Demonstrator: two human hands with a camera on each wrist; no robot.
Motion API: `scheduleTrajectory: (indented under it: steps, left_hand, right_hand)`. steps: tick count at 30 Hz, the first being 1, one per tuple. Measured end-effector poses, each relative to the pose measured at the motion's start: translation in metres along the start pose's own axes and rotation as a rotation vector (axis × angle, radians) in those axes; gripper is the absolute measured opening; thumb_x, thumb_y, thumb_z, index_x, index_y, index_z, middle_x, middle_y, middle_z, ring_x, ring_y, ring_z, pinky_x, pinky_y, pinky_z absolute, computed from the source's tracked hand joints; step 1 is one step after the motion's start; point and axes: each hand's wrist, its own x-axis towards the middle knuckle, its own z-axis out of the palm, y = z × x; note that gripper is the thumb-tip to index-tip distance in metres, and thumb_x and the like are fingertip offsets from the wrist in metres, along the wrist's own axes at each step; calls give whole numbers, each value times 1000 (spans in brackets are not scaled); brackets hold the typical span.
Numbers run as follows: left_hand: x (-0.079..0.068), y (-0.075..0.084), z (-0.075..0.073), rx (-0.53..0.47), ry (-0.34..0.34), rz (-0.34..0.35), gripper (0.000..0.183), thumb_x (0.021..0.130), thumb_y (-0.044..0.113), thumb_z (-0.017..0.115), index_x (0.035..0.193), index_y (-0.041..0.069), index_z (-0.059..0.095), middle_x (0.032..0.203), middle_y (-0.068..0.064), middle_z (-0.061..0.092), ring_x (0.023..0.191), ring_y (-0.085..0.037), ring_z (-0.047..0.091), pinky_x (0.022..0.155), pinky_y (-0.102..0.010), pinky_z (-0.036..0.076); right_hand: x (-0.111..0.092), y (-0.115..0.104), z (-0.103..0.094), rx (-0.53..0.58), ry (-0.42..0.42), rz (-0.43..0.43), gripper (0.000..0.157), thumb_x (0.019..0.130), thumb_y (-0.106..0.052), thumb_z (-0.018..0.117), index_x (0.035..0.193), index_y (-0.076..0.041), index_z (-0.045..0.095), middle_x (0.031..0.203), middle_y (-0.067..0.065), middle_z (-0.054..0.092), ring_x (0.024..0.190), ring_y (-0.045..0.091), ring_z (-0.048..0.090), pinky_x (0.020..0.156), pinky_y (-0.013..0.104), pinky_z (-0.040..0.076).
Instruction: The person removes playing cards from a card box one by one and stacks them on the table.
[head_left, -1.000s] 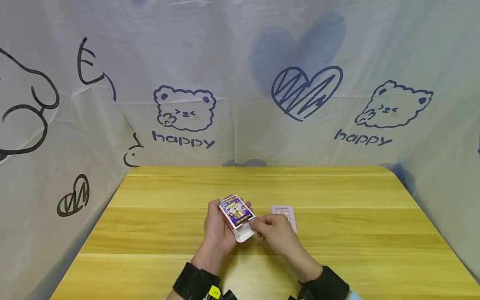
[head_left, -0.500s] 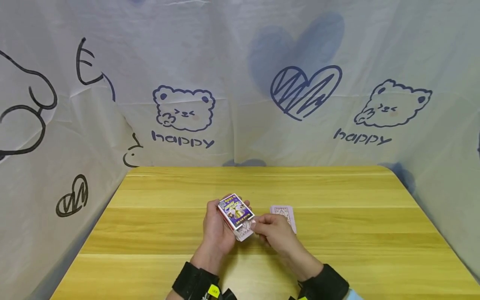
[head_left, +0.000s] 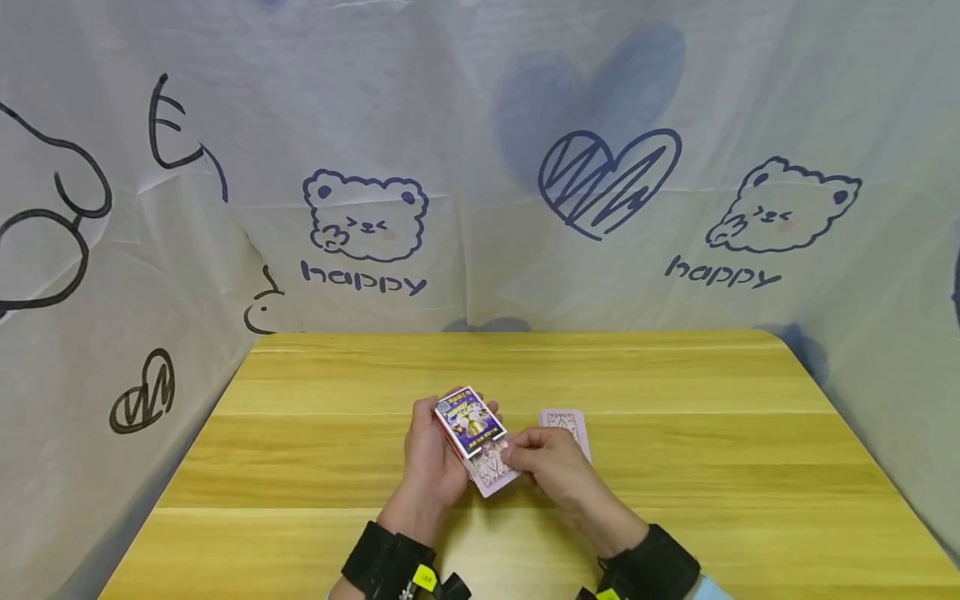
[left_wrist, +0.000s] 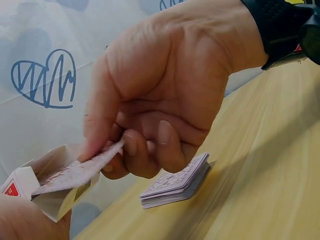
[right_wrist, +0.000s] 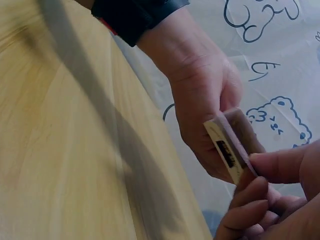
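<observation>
My left hand (head_left: 429, 471) grips a playing card box (head_left: 469, 422) with a purple printed front, holding it above the table with its mouth toward me. A pink-patterned playing card (head_left: 495, 477) sticks partway out of that mouth, its far part hidden inside. With thumb and fingers my right hand (head_left: 562, 471) pinches the card by its right edge. In the left wrist view, the card (left_wrist: 75, 175) lies slanted across the box's mouth, thumb on top and curled fingers beneath. Just beyond the right hand, a stack of playing cards (left_wrist: 175, 184) rests back side up on the table.
The wooden table (head_left: 712, 467) has pale yellow planks. White cloth (head_left: 495, 250) with bear and heart drawings hangs behind it and along both sides. Black straps (head_left: 648, 565) with cameras circle both wrists.
The card has slid out of the box toward me, drawn by my right hand; a second ago only the open mouth and white flap showed. The left hand and box have barely moved.
</observation>
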Motion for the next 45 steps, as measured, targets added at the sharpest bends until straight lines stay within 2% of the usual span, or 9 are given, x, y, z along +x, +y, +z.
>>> scheduleTrajectory:
  steps: [8, 11, 18, 24, 28, 32, 38, 41, 45]
  left_hand:
    - [0, 1, 0, 16, -26, -51, 54, 100, 38, 28, 145, 9, 27, 134, -19, 45, 118, -33, 54, 97, -46, 50]
    - [2, 0, -1, 6, -17, -55, 55, 100, 40, 28, 146, 8, 26, 134, -19, 46, 118, -33, 54, 98, -46, 49]
    - [8, 2, -6, 6, 25, -13, 58, 103, 45, 25, 145, 4, 28, 140, -26, 39, 123, -40, 50, 102, -52, 45]
    - [14, 9, -14, -25, 97, 24, 65, 103, 52, 28, 147, 4, 25, 146, -31, 32, 125, -43, 47, 99, -55, 47]
    - [16, 15, -20, -65, 143, 35, 67, 102, 53, 30, 147, 4, 22, 147, -31, 33, 127, -43, 44, 97, -55, 48]
    - [13, 20, -23, -72, 141, 29, 66, 102, 56, 27, 146, 6, 22, 146, -29, 33, 126, -41, 46, 96, -53, 50]
    - [9, 27, -26, -46, 121, 4, 64, 101, 59, 24, 142, 10, 30, 126, -19, 51, 106, -28, 60, 87, -41, 55]
    - [8, 29, -26, -34, 110, -6, 65, 100, 60, 24, 139, 10, 34, 114, -13, 57, 97, -24, 62, 80, -36, 57]
    - [8, 31, -25, -22, 106, -21, 64, 99, 61, 24, 137, 11, 39, 113, -10, 60, 92, -21, 63, 78, -36, 57]
  right_hand:
    - [0, -1, -2, -62, -10, 3, 25, 84, -23, 72, 83, 2, 69, 59, -4, 51, 49, 9, 38, 42, 22, 30]
    - [0, 1, -5, -68, -28, -8, 23, 84, -19, 73, 80, 3, 68, 56, -4, 50, 47, 9, 38, 41, 21, 30]
    - [2, 0, -13, -68, -149, -7, 18, 80, -12, 72, 82, 5, 67, 55, -5, 53, 47, 8, 39, 43, 20, 31]
    - [-1, -8, -28, -96, -214, -24, 19, 83, -12, 70, 84, 7, 68, 52, -5, 45, 45, 7, 34, 42, 20, 25]
    - [-1, -11, -43, -112, -153, -33, 20, 86, -14, 69, 87, 6, 68, 57, -4, 49, 49, 9, 37, 44, 20, 29]
    - [4, -11, -62, -157, -8, -57, 19, 90, -15, 66, 92, 4, 68, 64, 1, 55, 52, 11, 41, 45, 21, 33]
    - [15, -1, -91, -424, 220, -112, 19, 90, -17, 66, 95, 1, 68, 72, 8, 61, 59, 16, 50, 49, 27, 42]
    - [19, 6, -102, -506, 269, -82, 21, 92, -21, 63, 92, 0, 69, 77, 9, 65, 64, 18, 52, 51, 29, 44]
    - [24, 14, -107, -513, 266, -32, 21, 92, -20, 62, 87, -1, 70, 76, 10, 65, 61, 19, 50, 49, 29, 41]
